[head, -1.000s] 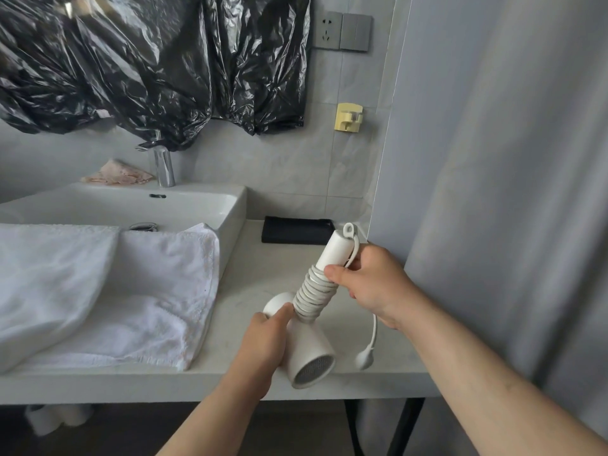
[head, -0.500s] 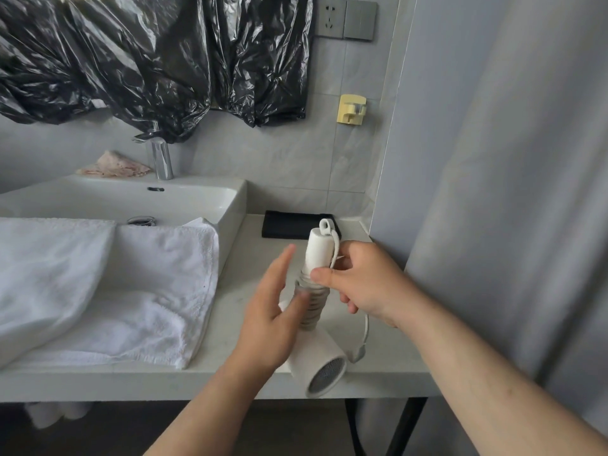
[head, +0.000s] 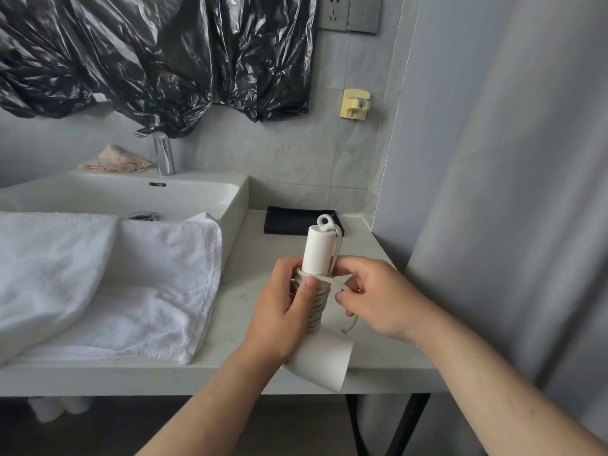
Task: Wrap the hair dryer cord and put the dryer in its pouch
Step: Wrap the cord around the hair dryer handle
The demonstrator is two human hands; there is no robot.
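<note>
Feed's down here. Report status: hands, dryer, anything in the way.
Left hand grips hair dryer at wound handle. Right hand pinches cord tail. Black pouch flat on counter behind, nothing between.

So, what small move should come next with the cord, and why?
Probably one more turn round the handle: the right hand pinches a free strand of cord beside the coils, the left hand grips the dryer, and a short tail hangs loose below.

The left hand (head: 279, 311) now grips the hair dryer (head: 317, 255) handle upright; the right hand (head: 371, 297) pinches the cord (head: 332, 280).
</note>
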